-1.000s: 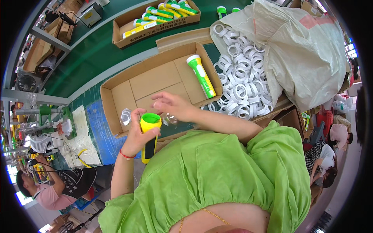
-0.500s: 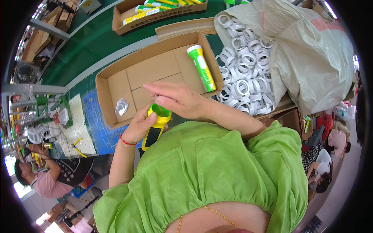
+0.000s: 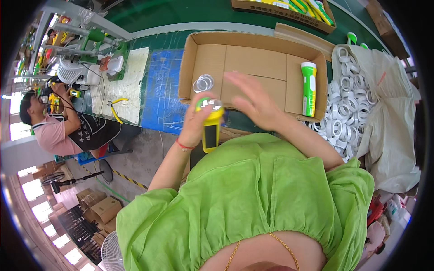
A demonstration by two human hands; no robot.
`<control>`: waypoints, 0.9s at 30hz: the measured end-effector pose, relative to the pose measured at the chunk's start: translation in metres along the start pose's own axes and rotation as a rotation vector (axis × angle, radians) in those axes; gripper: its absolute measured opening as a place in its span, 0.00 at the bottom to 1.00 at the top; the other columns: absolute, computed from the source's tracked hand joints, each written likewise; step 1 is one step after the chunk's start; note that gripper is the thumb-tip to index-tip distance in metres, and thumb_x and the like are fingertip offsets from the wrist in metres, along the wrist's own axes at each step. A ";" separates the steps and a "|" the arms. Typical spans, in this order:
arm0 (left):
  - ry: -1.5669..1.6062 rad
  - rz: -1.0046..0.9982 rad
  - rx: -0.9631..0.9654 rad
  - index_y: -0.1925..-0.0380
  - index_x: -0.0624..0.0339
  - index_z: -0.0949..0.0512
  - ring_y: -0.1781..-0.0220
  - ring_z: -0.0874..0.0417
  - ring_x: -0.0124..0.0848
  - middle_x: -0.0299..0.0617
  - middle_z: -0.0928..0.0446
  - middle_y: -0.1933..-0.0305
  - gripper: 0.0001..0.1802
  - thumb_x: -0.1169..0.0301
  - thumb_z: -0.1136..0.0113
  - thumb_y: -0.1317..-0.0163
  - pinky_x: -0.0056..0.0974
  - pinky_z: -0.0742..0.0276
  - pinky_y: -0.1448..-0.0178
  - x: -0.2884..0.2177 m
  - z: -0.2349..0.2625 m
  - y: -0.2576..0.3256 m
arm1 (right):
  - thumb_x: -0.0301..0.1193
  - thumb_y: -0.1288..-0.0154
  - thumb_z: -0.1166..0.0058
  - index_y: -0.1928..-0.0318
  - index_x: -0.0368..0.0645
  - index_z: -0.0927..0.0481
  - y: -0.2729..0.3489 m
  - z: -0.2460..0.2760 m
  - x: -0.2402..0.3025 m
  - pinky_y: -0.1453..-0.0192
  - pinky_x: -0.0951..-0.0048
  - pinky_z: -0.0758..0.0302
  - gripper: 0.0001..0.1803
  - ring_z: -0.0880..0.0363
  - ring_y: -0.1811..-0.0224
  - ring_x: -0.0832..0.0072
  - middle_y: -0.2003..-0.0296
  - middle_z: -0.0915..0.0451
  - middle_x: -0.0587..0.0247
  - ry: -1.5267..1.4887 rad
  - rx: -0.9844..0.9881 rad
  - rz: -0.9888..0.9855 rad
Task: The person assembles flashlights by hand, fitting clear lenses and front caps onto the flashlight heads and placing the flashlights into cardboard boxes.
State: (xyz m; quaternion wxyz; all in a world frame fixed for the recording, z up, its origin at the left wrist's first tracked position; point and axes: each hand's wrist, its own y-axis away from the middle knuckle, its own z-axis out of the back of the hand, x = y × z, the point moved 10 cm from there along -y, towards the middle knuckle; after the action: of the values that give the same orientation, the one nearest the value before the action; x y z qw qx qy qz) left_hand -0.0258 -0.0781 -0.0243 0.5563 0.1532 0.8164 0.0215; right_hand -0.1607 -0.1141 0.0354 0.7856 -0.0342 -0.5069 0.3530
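Observation:
My left hand (image 3: 195,124) grips a yellow and green flashlight (image 3: 210,123) upright, its lens end up, just below the front wall of an open cardboard box (image 3: 253,61). My right hand (image 3: 253,101) hovers open just to the right of the flashlight's head, fingers spread, touching nothing. Inside the box lie a stack of clear round lenses (image 3: 203,83) at the left and a finished green and yellow flashlight (image 3: 308,88) at the right.
A heap of white rings (image 3: 346,108) fills a big pale bag (image 3: 389,122) on the right. Another box of flashlights (image 3: 289,9) stands at the back. A blue mat (image 3: 160,90) lies left of the box. A co-worker (image 3: 63,131) sits at far left.
My right hand has lifted off the flashlight's head and opened to the right. The flashlight now stands more upright in my left hand, and the view has swung left.

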 end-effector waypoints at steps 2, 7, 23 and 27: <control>0.067 -0.142 -0.086 0.49 0.58 0.34 0.67 0.20 0.32 0.46 0.24 0.66 0.19 0.62 0.46 0.37 0.34 0.23 0.61 -0.017 0.036 0.008 | 0.40 0.37 0.46 0.40 0.41 0.31 -0.028 -0.027 -0.046 0.37 0.58 0.36 0.28 0.34 0.38 0.55 0.40 0.32 0.53 0.075 0.138 -0.194; -0.021 -0.285 -0.234 0.49 0.57 0.36 0.66 0.22 0.33 0.45 0.25 0.67 0.27 0.55 0.42 0.42 0.35 0.25 0.61 -0.046 0.068 0.023 | 0.39 0.43 0.40 0.51 0.40 0.24 -0.071 -0.099 -0.088 0.46 0.61 0.28 0.22 0.25 0.50 0.58 0.49 0.26 0.51 0.256 0.261 -0.222; -0.299 -0.352 -0.143 0.46 0.59 0.38 0.60 0.24 0.24 0.39 0.26 0.59 0.24 0.71 0.43 0.41 0.31 0.26 0.55 -0.050 0.033 0.005 | 0.30 0.41 0.39 0.63 0.37 0.23 -0.035 -0.037 -0.087 0.60 0.75 0.25 0.10 0.23 0.66 0.78 0.70 0.21 0.65 -0.431 0.033 -0.595; -0.002 -0.177 -0.196 0.46 0.57 0.37 0.63 0.21 0.34 0.46 0.25 0.63 0.23 0.59 0.48 0.37 0.36 0.24 0.58 -0.032 0.049 -0.005 | 0.30 0.41 0.40 0.59 0.38 0.22 -0.033 -0.029 -0.137 0.60 0.76 0.26 0.12 0.25 0.68 0.80 0.71 0.22 0.68 -0.116 0.039 -0.534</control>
State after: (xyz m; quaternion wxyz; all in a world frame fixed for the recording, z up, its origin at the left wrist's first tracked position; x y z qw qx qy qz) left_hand 0.0286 -0.0983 -0.0151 0.5691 0.0256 0.8202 0.0519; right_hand -0.1523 -0.2111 -0.0706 0.8211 0.1361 -0.5352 0.1443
